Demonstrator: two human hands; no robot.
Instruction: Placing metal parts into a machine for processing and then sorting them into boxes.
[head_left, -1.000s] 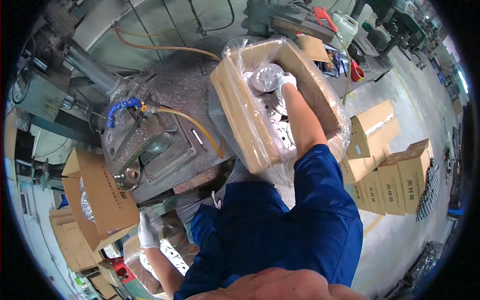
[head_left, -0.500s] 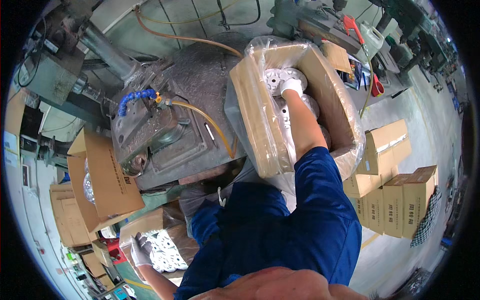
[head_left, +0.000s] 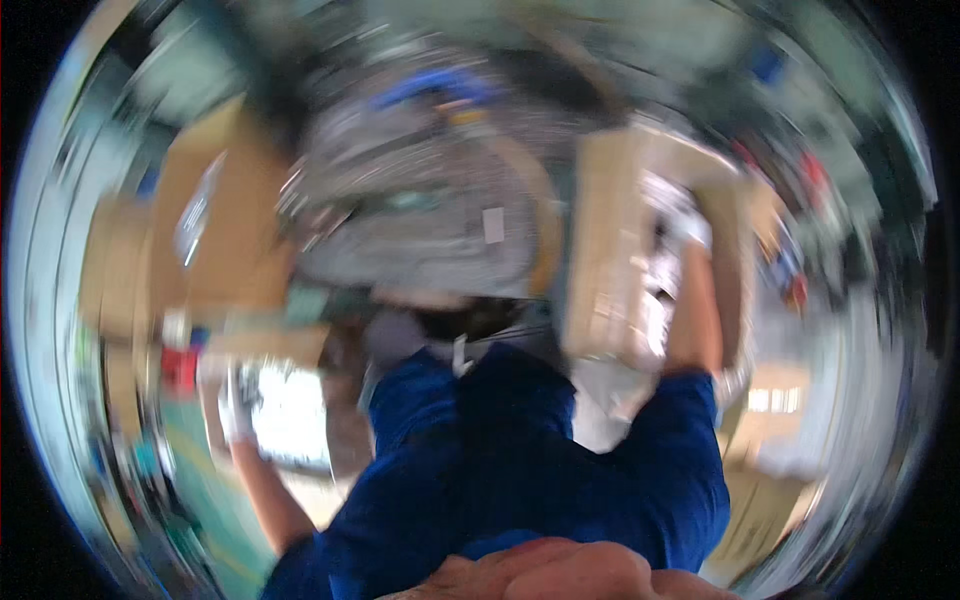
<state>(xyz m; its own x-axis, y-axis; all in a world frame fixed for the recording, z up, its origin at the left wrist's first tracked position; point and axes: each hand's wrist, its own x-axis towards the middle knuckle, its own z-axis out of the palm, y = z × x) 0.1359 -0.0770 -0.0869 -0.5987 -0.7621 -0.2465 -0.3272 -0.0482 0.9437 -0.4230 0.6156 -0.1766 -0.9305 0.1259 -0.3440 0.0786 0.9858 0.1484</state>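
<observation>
Motion blur smears the whole head view. My right hand, in a white glove, reaches down into a tall cardboard box lined with clear plastic. Shiny round metal discs with holes lie in that box, right by the hand. Whether its fingers grip a disc cannot be made out. My left hand, also white-gloved, is at the left side of a lower cardboard box. Bright metal parts fill that box beside the hand. The left fingers are too blurred to read.
A machine bed with a blue hose stands ahead between the boxes. A large open carton is at the left, above a red container. More cartons are stacked at lower right.
The view has swung, so the machine and right box sit further right in the picture. My right hand stays inside the right box, my left hand at the lower left box.
</observation>
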